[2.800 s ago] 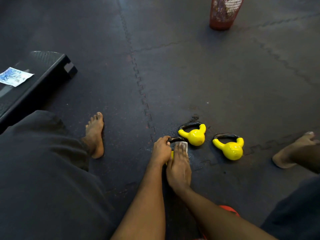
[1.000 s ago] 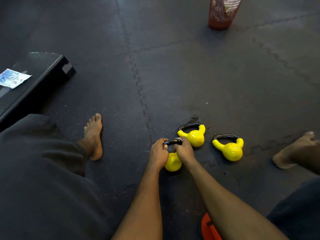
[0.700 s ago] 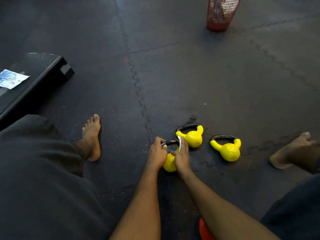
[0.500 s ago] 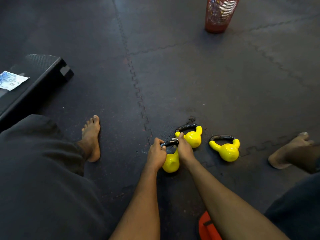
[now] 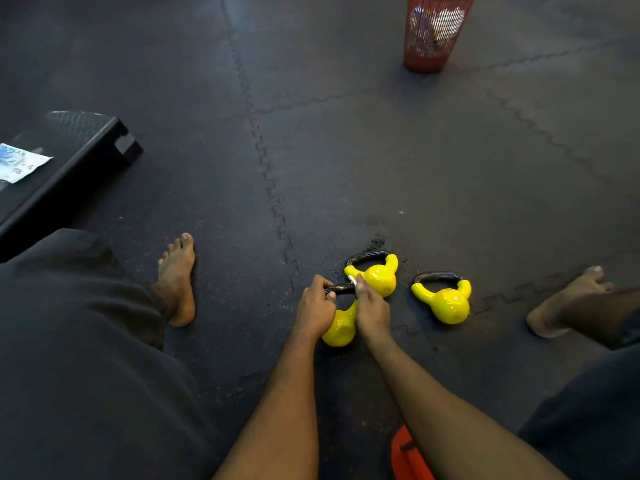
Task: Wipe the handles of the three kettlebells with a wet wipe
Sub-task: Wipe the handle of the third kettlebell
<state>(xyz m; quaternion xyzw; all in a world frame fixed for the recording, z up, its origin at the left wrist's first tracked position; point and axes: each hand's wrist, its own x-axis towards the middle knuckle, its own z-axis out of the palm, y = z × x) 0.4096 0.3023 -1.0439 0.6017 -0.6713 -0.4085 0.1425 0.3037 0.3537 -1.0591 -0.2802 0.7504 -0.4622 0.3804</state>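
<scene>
Once flat over the nearest glossy yellow kettlebell (image 5: 341, 329), the right hand (image 5: 372, 308) now pinches the white wet wipe (image 5: 352, 280) against its curved black handle (image 5: 343, 289), the left hand (image 5: 313, 311) gripping the handle's left end, on the jigsaw-edged rubber floor (image 5: 381, 168).

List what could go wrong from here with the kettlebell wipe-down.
1. The left hand grips one end of the near kettlebell's handle, so that stretch may go unwiped unless the grip shifts.
2. The right hand pinches only a small bit of wet wipe close beside the middle kettlebell; a stroke could knock that one or drop the wipe on the floor mat.
</scene>
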